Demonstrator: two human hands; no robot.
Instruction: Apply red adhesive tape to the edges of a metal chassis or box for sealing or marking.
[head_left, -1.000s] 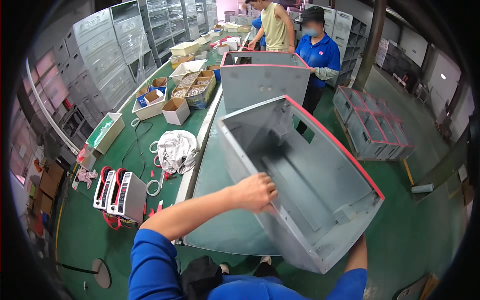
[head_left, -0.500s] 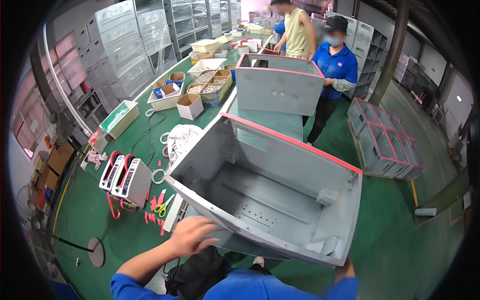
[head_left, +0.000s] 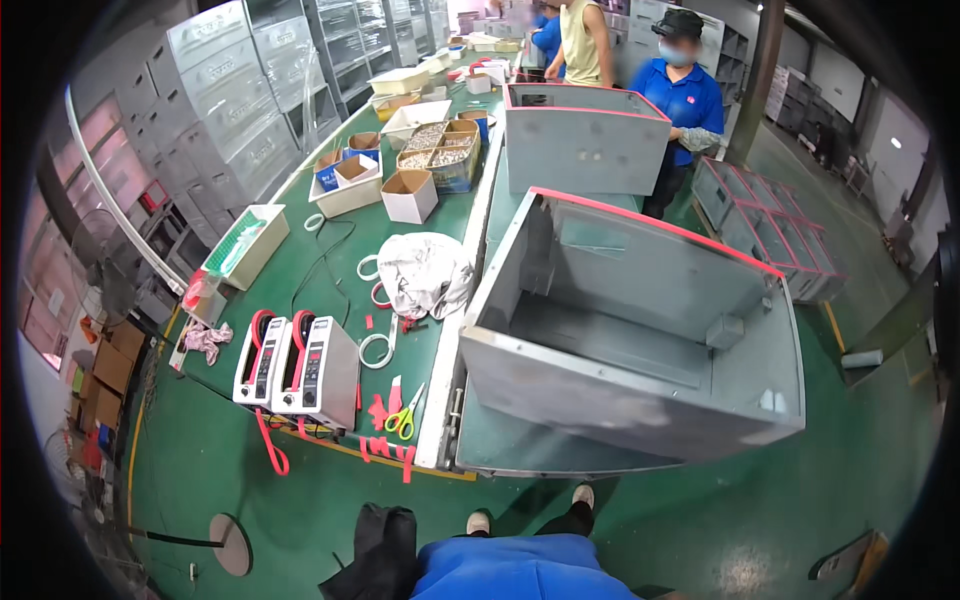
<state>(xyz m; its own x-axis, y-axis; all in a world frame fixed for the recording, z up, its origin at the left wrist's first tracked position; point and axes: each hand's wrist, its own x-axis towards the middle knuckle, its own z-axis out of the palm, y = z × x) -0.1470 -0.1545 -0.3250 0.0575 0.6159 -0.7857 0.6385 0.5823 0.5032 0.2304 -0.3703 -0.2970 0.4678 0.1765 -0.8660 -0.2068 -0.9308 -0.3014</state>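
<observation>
A large grey metal cabinet shell [head_left: 640, 330] with a red-edged rim lies open side up on a grey platform [head_left: 520, 455] in front of me. Neither of my hands shows in the head view; only my blue shirt [head_left: 520, 575] and my shoes [head_left: 530, 510] appear at the lower edge. A second grey cabinet shell [head_left: 585, 135] stands behind the first one.
The green bench [head_left: 330, 270] on my left carries two white tape dispensers [head_left: 300, 360], green-handled scissors [head_left: 405, 420], a crumpled white cloth [head_left: 425, 275], tape rolls and boxes of parts [head_left: 440, 155]. Other people in blue [head_left: 685, 95] work at the far end. Grey drawer units [head_left: 760, 235] sit at the right.
The cabinet shell has tipped down from a tilted pose to rest open side up. My left hand, earlier on its near edge, has dropped out of view.
</observation>
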